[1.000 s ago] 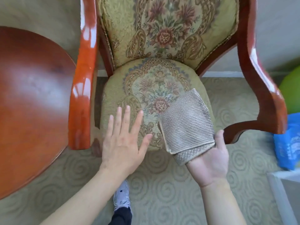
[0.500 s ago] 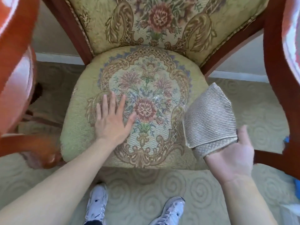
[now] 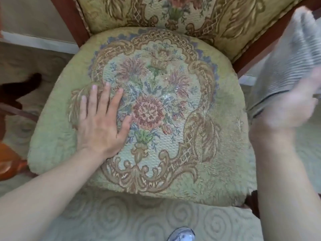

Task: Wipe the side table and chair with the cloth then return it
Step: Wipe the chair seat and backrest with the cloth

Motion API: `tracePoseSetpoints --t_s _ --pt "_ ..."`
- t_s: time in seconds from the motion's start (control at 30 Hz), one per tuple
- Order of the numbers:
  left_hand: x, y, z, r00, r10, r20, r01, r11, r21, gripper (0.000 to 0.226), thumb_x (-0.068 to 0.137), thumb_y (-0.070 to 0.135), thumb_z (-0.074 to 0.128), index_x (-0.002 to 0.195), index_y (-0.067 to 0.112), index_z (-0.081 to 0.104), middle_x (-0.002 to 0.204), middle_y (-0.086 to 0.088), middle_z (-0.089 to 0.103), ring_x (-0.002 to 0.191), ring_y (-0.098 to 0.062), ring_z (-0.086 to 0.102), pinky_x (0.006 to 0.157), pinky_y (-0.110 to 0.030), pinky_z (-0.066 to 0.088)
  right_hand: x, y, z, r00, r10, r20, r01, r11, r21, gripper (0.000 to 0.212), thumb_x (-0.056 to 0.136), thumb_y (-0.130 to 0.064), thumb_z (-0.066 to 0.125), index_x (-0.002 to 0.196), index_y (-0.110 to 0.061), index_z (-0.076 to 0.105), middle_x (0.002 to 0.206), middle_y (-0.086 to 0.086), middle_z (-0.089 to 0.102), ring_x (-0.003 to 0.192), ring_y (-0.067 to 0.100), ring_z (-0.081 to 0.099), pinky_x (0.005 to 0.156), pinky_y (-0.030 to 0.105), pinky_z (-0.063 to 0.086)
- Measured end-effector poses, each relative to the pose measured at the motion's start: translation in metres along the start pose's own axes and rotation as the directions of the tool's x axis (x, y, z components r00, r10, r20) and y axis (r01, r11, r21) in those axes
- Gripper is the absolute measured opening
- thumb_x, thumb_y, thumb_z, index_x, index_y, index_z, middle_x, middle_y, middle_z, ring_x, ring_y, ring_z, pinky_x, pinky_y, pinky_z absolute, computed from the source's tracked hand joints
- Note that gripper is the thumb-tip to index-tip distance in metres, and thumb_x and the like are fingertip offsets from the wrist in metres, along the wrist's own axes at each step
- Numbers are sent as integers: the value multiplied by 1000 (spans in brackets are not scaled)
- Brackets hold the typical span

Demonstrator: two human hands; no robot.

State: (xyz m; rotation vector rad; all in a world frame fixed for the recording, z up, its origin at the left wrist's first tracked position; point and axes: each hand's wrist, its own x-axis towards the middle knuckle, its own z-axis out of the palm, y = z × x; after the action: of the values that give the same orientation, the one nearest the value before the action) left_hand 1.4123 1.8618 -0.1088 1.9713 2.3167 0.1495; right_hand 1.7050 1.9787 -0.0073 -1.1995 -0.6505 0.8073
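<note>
Floral chair (image 3: 173,174) seat fills the view; left hand (image 3: 102,122) lies flat on its left side, fingers spread. Blurred right hand (image 3: 290,105) grips the cloth (image 3: 284,66) beyond the seat's right edge.

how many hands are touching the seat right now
1. The left hand lies flat on the seat, left of the big flower. The right hand is off its right edge, holding the cloth.

left hand (image 3: 102,122) flat on chair (image 3: 217,153); right hand (image 3: 286,108) holds cloth (image 3: 284,66).
</note>
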Motion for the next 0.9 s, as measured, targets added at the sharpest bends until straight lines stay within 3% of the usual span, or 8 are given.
tracePoseSetpoints --t_s 0.07,0.1,0.17,0.27,0.5,0.6,0.7,0.9 --pt "-1 -2 3 1000 5 -25 -5 1000 2 71 101 64 9 162 27 8 170 -6 4 157 -27 -3 126 -51 1 -9 16 3 999 -45 7 44 887 -460 68 90 -64 27 116 -13 64 113 -9 70 109 6 63 92 13 41" --pt "0 -3 3 1000 5 -29 -5 1000 6 71 101 64 9 162 27 8 170 -6 5 157 -27 -2 126 -51 2 -18 29 1 998 29 55 13 768 -641 80 85 -71 23 122 -11 61 116 -1 68 110 12 60 89 15 37" --pt "2 -2 1 1000 19 -8 -19 1000 -12 72 100 65 7 162 28 6 170 -6 2 157 -27 -3 126 -51 1 -36 53 -8 965 204 163 15 579 -815 80 94 -68 20 123 -6 61 122 18 65 116 26 57 89 22 34" --pt "-1 1 -9 999 23 22 -22 999 -46 74 98 68 1 161 29 1 170 -5 -4 156 -27 -8 126 -53 1 -59 63 -4 947 261 190 21 537 -844 74 102 -58 22 107 0 67 114 27 65 115 35 59 84 25 35" --pt "-1 -3 3 995 45 -93 -56 992 -112 79 95 73 -2 160 29 5 169 -4 1 156 -30 -1 126 -55 3 -56 75 -2 943 223 247 102 512 -853 91 93 -71 19 143 2 42 151 21 43 139 35 38 104 36 27" --pt "2 -5 8 987 67 -144 -85 988 -129 84 92 76 -6 160 28 7 168 -5 2 156 -31 0 126 -54 1 -62 79 3 958 113 264 177 492 -853 80 96 -65 21 139 -4 50 145 20 50 133 37 45 100 41 31" --pt "2 -5 8 983 86 -164 -110 983 -144 91 89 78 -10 161 26 9 168 -8 5 156 -33 2 125 -53 -4 -76 79 13 962 63 267 216 426 -879 72 100 -59 23 135 -4 53 138 22 56 127 38 50 86 38 29" --pt "0 -8 3 980 105 -169 -140 967 -211 97 85 81 -13 161 23 5 169 -8 3 157 -28 -6 125 -54 -6 -135 83 71 865 157 477 411 323 -853 72 101 -56 22 127 0 61 131 27 60 122 37 54 95 36 38"
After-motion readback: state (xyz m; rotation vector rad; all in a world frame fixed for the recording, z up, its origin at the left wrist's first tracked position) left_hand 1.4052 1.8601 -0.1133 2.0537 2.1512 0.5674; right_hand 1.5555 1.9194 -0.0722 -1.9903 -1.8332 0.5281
